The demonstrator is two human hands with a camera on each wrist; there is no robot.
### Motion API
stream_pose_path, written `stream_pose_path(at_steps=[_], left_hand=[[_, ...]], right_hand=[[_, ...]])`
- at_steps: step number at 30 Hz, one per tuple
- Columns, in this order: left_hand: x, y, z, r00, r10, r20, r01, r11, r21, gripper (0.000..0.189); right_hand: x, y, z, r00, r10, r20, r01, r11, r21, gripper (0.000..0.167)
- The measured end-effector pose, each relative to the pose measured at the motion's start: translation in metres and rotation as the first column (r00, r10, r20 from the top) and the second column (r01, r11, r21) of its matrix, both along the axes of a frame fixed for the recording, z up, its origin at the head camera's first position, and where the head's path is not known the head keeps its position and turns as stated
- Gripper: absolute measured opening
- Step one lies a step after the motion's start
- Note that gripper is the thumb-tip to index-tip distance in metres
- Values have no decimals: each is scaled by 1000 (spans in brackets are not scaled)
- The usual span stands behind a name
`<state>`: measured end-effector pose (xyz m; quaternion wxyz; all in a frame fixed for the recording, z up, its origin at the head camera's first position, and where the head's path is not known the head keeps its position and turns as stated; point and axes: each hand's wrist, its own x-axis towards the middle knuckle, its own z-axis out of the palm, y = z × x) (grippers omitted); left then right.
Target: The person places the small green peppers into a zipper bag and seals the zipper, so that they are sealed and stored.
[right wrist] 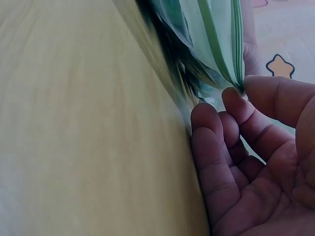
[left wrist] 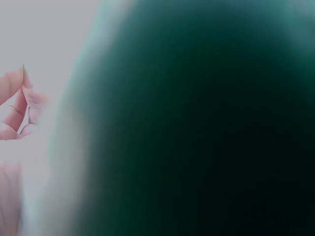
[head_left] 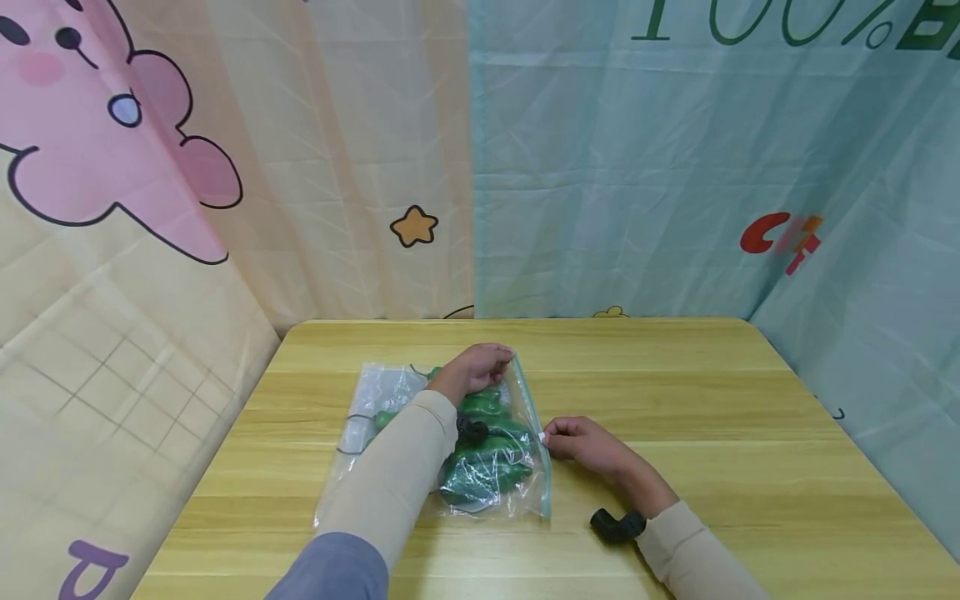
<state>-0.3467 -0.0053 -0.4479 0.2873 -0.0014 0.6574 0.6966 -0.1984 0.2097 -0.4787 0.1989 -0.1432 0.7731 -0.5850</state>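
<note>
A clear zip bag (head_left: 341, 475) with a pale green zip strip lies on the table, with several glossy green peppers (head_left: 483, 475) inside. My left hand (head_left: 480, 367) pinches the far end of the strip, its forearm crossing over the bag and hiding part of it. On the strip's right side, my right hand (head_left: 588, 443) pinches the zip edge, where a small white piece shows at the fingertips. The right wrist view shows thumb and index finger meeting on the zip strip (right wrist: 237, 49), the other fingers curled below. A blurred dark green shape (left wrist: 197, 123) fills most of the left wrist view.
The wooden table (head_left: 750, 500) extends around the bag on all sides. Black wrist cameras sit at both wrists, the right one (head_left: 617, 527) low over the tabletop. Printed curtains (head_left: 600, 167) hang behind the table and along its sides.
</note>
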Motion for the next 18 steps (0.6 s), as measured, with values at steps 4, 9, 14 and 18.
stream_pose_path(at_steps=[4, 9, 14, 18], left_hand=[[-1, 0, 0, 1000, -12, 16, 11, 1000, 15, 10], [-1, -2, 2, 997, -6, 73, 3, 999, 38, 12], [0, -2, 3, 995, 0, 96, -6, 998, 57, 14], [-3, -1, 1, 993, 7, 114, -15, 998, 68, 14]], right_hand=[[0, 1, 0, 1000, 2, -7, -2, 1000, 3, 21], [1, 1, -2, 1000, 1, -5, -1, 1000, 10, 21], [2, 2, -2, 1000, 7, -8, -7, 1000, -8, 22], [3, 2, -2, 1000, 14, 0, -14, 1000, -10, 22]])
